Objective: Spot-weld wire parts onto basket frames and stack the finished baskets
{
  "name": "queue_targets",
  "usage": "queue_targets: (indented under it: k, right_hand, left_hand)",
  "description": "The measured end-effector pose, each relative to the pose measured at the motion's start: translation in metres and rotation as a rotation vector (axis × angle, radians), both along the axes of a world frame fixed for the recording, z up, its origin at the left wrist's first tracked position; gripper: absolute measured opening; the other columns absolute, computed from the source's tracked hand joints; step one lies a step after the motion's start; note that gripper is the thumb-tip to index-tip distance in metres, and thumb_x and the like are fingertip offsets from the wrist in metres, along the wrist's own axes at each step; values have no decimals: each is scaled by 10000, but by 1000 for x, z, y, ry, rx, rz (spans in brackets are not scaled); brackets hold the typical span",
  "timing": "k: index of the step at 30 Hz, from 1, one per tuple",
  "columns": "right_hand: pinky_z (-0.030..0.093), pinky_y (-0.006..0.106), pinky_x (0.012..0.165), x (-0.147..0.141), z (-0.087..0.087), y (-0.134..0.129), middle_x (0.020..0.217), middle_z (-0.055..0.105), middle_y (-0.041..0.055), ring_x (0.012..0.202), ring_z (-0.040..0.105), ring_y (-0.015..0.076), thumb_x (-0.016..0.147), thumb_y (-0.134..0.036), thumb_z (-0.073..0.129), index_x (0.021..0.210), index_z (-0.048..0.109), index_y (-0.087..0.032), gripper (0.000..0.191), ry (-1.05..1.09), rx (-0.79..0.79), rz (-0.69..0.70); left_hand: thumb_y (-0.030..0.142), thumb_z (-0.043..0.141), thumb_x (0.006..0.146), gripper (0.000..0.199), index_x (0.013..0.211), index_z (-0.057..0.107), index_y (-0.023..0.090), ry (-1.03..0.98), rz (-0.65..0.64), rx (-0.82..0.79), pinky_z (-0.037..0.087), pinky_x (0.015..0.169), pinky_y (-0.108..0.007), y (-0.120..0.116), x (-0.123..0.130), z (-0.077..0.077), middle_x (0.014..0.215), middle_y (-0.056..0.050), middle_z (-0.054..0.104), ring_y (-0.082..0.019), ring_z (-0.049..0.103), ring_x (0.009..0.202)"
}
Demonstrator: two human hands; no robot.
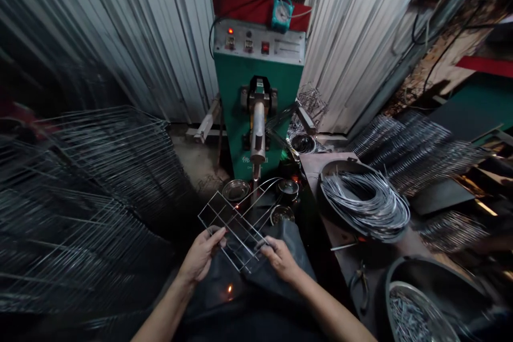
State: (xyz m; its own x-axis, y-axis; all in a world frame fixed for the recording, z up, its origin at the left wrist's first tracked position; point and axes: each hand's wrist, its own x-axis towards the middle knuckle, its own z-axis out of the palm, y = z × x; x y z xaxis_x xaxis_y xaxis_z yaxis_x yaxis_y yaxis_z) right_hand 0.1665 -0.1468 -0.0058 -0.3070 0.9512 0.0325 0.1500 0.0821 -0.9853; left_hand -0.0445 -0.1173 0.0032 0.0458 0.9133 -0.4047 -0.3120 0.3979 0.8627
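Note:
A metal wire grid [236,231] with a curved wire loop at its far end is held tilted over my lap. My left hand [202,254] pinches its left edge between thumb and fingers. On the right, my right hand [280,258] is closed on the opposite edge. Just beyond the grid stands a green spot welding machine [262,72], its electrode arm [258,133] pointing down toward the grid's far part. Small orange glows show near the grid, and one bright spark [230,289] is over my dark apron [248,310].
Stacked wire racks [100,171] crowd the left side. To the right, a basin [326,192] holds looped wires [368,197]; pliers [360,283] and a bowl of short metal pieces [411,315] are nearer. Small metal bowls [235,190] sit under the electrode. Corrugated metal walls [160,21] stand behind.

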Motion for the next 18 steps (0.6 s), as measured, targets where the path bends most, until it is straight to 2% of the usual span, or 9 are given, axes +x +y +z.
queue_targets:
  k: [2,4,5,7,9,11,13,16,18]
  right_hand:
    - [356,239,566,0,9,-12,581,454,-15,568,435,117,820,-554,433,626,515,-174,434,18,-33,-68]
    - [326,228,524,-2,25,-17,561,428,-22,535,395,101,817,-546,448,606,499,-170,434,56,-47,-166]
    - [312,222,504,-4,35,-16,555,426,-25,520,383,95,814,-541,459,615,507,-167,426,88,-59,-196]
    - [275,210,454,-10,58,-11,526,407,-38,472,351,80,810,-532,474,645,526,-164,407,188,-132,-194]
    - [213,193,403,-19,80,-3,484,350,-63,421,288,64,795,-536,496,676,530,-165,391,319,-252,-127]
    - [160,174,383,-31,98,4,471,304,-84,403,238,52,770,-542,528,701,519,-167,381,415,-363,-28]
    - [133,161,379,-44,108,9,481,292,-92,402,215,45,761,-543,542,720,504,-171,376,436,-427,63]
    - [173,166,377,-63,118,11,500,323,-81,403,241,54,818,-541,455,743,493,-178,373,308,-394,151]
    - [281,194,416,-70,125,10,536,418,-45,448,353,79,852,-513,415,748,514,-176,367,59,-219,184]
  left_hand:
    - [520,643,675,409,802,609,133,-8,-41,48,483,675,-303,-15,-6,-2,646,-48,632,-180,622,672]
    - [542,529,759,516,1066,579,130,86,-65,190,477,806,-399,-31,-15,-10,909,-135,676,-256,635,889]
    - [531,521,768,568,1179,524,138,213,-78,312,451,868,-436,-40,-20,-16,1051,-163,647,-283,600,1003]
    - [483,598,729,648,1277,454,168,582,-152,661,359,980,-486,-58,-27,-31,1244,-174,549,-309,494,1166]
    - [427,649,701,657,1286,456,196,946,-327,1039,222,1059,-519,-73,-29,-47,1320,-155,490,-307,412,1243]
    - [415,617,737,593,1272,475,202,1162,-499,1294,75,1087,-541,-83,-25,-62,1309,-138,507,-288,401,1254]
    - [409,572,777,520,1243,496,191,1262,-547,1405,-27,1080,-552,-88,-19,-72,1232,-122,576,-263,454,1212]
    - [302,534,821,272,1069,585,204,1310,-407,1482,-46,1071,-568,-91,-14,-78,927,-42,699,-193,602,984]
    - [186,497,833,156,941,603,221,1313,-340,1531,2,1081,-565,-96,-17,-79,722,28,679,-138,629,807]
